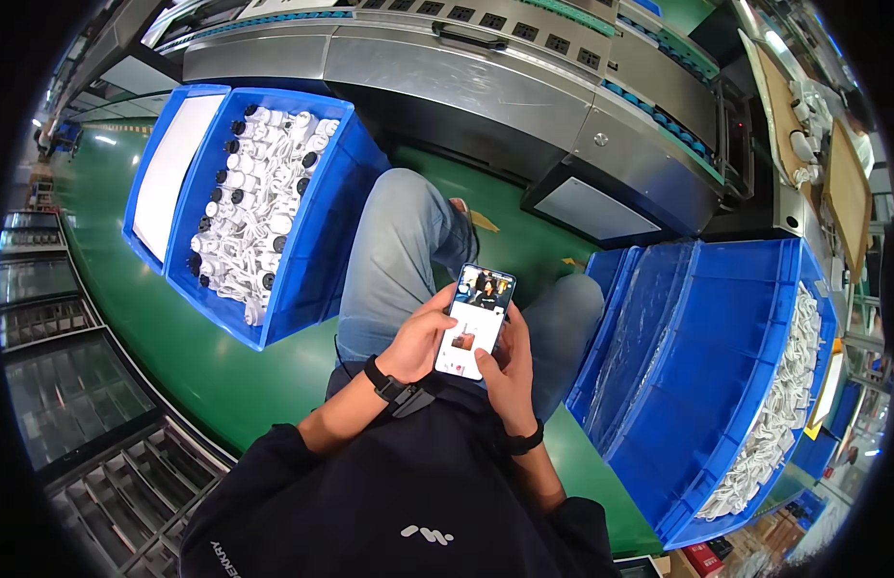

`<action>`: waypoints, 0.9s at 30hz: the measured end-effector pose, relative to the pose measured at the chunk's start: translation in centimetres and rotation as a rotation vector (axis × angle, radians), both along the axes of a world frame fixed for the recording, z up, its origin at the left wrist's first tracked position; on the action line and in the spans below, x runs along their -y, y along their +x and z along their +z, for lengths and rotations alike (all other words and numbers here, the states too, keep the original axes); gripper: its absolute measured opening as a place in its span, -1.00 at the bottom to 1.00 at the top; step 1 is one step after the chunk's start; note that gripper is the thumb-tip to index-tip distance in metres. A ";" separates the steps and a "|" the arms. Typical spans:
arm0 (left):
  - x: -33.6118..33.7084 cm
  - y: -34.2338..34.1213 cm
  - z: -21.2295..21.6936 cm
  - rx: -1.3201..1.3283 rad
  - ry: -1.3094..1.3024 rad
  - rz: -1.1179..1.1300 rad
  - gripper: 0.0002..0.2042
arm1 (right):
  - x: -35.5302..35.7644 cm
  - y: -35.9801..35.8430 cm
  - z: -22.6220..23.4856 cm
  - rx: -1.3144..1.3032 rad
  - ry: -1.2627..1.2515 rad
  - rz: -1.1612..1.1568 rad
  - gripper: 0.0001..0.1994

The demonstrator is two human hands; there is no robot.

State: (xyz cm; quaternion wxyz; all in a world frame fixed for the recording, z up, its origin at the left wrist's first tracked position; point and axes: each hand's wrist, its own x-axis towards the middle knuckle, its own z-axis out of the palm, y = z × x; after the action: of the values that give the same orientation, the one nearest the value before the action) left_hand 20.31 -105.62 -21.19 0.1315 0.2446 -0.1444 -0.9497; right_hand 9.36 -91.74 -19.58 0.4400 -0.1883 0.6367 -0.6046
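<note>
A smartphone (pixel 471 328) with a lit screen rests upright over my lap, between both hands. My left hand (pixel 423 339) wraps its left side, the thumb at the edge of the screen. On the other side my right hand (pixel 510 366) grips the phone's lower right, its thumb over the bottom of the screen. Pictures on a white page fill the display. The fingers behind the phone are hidden. Below it are my jeans-clad knees (pixel 394 241).
To the left, a blue crate (pixel 307 250) holds white cables with white and black plugs. More blue crates (pixel 697 376) stand at right, one with white cables (pixel 789 405). A metal conveyor machine (pixel 447 77) spans ahead. Dark racks (pixel 129 462) line the lower left, beside the green floor (pixel 168 347).
</note>
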 end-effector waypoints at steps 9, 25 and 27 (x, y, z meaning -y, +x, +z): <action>-0.2 0.0 -0.4 0.009 -0.050 -0.003 -0.32 | 0.0 0.3 -0.1 0.003 0.012 -0.026 -0.28; -0.3 -0.1 -0.6 0.026 -0.037 -0.020 -0.32 | -0.4 0.3 -0.4 0.017 0.044 -0.029 -0.26; -0.3 -0.1 -0.7 0.018 -0.039 -0.010 -0.32 | -0.2 0.3 -0.2 -0.010 0.030 -0.010 -0.25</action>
State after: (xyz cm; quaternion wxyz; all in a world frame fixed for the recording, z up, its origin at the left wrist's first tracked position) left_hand 20.24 -105.35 -21.90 0.1299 0.2500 -0.1653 -0.9452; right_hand 9.63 -91.49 -19.83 0.4366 -0.1817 0.6487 -0.5962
